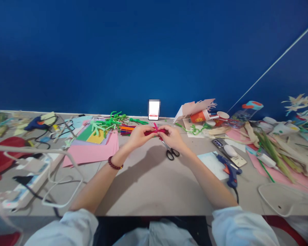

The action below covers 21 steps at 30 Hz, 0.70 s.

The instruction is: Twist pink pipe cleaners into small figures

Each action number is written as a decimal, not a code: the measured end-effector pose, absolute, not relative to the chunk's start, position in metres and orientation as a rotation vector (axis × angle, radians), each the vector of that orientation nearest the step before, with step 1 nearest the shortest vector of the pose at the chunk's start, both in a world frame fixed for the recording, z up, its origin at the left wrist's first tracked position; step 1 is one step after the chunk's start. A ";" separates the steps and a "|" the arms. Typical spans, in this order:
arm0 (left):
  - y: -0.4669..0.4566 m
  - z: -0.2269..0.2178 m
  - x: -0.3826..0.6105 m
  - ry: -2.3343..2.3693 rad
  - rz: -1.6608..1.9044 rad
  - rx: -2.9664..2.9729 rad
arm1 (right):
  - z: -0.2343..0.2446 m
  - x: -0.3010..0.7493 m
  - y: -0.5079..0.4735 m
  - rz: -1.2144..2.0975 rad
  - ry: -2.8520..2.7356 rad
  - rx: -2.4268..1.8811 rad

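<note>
Above the far middle of the table, my left hand [141, 135] and my right hand [170, 136] meet fingertip to fingertip. Both are closed on a bright pink-red pipe cleaner [156, 128], with one piece sticking up between them. My fingers cover most of it, so its full shape is hidden. Just below my right hand lie scissors [172, 153] with black handles, their blades partly under the hand. Left of my left hand is a bundle of coloured pipe cleaners [127, 130], orange and dark ones among them.
A phone [154, 111] stands upright against the blue wall. Green pipe cleaners [110, 123] and pink paper [92, 153] lie left. At right are a glue gun [229, 168], another phone [232, 153] and paper cups [199, 117]. A power strip [32, 186] with loose cables occupies the near left.
</note>
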<state>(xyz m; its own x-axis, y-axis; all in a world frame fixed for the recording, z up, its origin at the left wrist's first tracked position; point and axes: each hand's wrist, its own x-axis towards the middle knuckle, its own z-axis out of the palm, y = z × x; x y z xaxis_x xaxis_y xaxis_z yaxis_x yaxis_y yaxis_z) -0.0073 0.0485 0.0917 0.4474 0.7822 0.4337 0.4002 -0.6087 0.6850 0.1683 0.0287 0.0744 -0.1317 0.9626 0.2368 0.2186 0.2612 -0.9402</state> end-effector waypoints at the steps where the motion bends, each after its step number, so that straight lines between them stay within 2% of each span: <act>1: 0.048 0.092 -0.009 1.007 1.033 2.321 | 0.074 0.168 0.029 1.023 -1.532 -1.121; 6: 0.047 0.088 -0.011 1.019 0.977 2.726 | 0.077 0.169 0.030 1.185 -1.424 -1.114; 11: 0.042 0.086 -0.004 1.016 0.934 2.760 | 0.084 0.171 0.029 1.222 -1.422 -1.145; 17: 0.045 0.090 -0.004 0.957 0.943 2.308 | 0.098 0.185 0.027 1.316 -1.472 -1.015; 21: 0.047 0.094 -0.008 0.809 0.816 1.884 | 0.105 0.192 0.022 1.133 -1.700 -0.906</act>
